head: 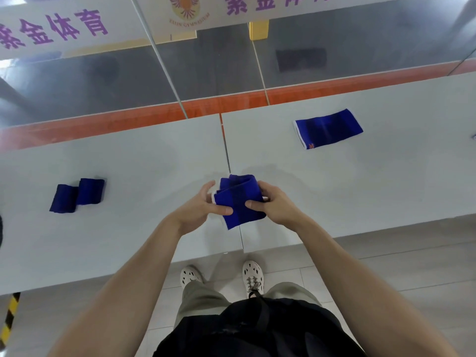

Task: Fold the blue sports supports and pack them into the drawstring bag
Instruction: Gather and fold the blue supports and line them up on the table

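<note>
Above the table (128, 161), both hands pinch a folded support (239, 202).

Two white tabletops, the left tabletop (103, 155) and the right tabletop (360, 181), meet at a thin seam (228, 161) running from 12 towards 6 o'clock, and an orange strip (128, 122) borders their far edge. Beyond it stand mirror panels (219, 68); they show a white banner (51, 27) with purple characters at 10 o'clock, a winged emblem (185, 6) at 12, a yellow block (258, 30) at 1 and a dark rectangle (301, 59) just below it. Grey floor tiles (412, 266) fill 4 o'clock, and a yellow-and-black striped edge (9, 320) sits at 8.
</note>
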### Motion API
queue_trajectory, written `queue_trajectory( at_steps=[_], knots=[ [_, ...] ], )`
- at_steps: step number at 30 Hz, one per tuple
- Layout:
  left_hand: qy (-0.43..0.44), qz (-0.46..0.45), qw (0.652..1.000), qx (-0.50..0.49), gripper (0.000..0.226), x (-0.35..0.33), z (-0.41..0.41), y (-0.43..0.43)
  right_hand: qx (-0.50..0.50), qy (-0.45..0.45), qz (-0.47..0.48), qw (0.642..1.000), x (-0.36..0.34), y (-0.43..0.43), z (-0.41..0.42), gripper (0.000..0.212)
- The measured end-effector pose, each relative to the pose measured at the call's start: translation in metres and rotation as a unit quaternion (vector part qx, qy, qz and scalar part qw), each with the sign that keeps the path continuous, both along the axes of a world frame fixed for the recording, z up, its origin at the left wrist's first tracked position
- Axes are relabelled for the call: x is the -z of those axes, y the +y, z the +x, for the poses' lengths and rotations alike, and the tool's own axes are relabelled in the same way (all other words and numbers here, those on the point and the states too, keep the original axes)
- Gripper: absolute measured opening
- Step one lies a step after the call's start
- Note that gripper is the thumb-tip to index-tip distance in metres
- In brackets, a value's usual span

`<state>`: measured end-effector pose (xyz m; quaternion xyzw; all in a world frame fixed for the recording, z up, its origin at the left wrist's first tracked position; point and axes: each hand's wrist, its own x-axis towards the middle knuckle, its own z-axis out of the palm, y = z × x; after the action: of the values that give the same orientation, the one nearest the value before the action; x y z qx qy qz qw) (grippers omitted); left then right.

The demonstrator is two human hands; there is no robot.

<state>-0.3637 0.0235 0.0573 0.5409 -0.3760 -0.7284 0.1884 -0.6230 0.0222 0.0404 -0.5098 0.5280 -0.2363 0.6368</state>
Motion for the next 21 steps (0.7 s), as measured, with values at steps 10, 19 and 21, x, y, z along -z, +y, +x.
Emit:
queue_trajectory(
  at_steps=[10,19,21],
  knots=[
    [-0.138,-0.134,0.980,-0.057,0.038,0.002,0.021,0.005,0.004,0.042,0.005,0.999,0.000,-0.012,0.028,0.017],
    [-0.401,-0.260,0.877,0.041,0.051,0.024,0.106,0.025,-0.257,0.305,-0.372,0.838,0.024,-0.011,0.097,0.042],
    [-0.406,-0.165,0.887,0.149,0.065,0.037,0.117,0.047,-0.357,0.346,-0.294,0.816,0.034,-0.002,0.104,0.044]
  ],
)
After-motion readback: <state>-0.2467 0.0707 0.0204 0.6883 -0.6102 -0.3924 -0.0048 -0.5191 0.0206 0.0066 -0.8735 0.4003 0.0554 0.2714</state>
